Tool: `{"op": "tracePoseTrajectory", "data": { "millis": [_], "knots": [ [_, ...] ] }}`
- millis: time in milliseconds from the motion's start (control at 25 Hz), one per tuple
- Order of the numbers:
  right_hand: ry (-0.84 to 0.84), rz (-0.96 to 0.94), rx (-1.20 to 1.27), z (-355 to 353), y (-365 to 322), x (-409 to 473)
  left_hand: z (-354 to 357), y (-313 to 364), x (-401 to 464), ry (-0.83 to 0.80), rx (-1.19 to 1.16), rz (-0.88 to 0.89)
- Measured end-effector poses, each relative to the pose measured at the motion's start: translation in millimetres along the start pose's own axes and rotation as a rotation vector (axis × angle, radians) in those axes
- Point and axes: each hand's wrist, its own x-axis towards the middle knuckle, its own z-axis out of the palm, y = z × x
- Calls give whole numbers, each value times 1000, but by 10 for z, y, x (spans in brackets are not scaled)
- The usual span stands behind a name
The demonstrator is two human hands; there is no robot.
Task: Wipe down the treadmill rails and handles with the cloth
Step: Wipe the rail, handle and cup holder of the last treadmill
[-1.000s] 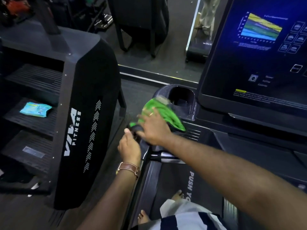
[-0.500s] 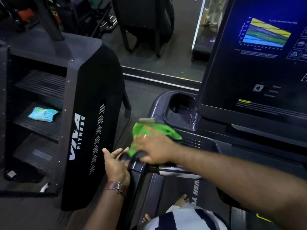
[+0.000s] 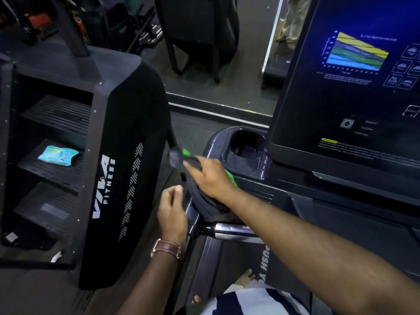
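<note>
beside dark gym machines, right hand (image 3: pixel 210 178) presses green cloth (image 3: pixel 230 178) onto handle (image 3: pixel 200 198).

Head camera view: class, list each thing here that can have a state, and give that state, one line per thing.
Right hand: holds the green cloth on the treadmill's left handle.
Left hand: beside the handle, fingers loosely curled, holding nothing.
Console screen: lit, showing a coloured chart.
Cup holder: looks empty.
Blue wipes packet: lying flat on a step of the neighbouring machine.
Wristwatch: strapped on the left wrist.
</note>
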Motion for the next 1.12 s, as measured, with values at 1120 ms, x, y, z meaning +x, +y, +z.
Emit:
{"op": "tracePoseTrajectory", "data": {
  "millis": [1120],
  "knots": [
    [-117, 432, 1231, -1151, -653, -257, 101, 702, 39, -104, -211, 267]
  ]
}}
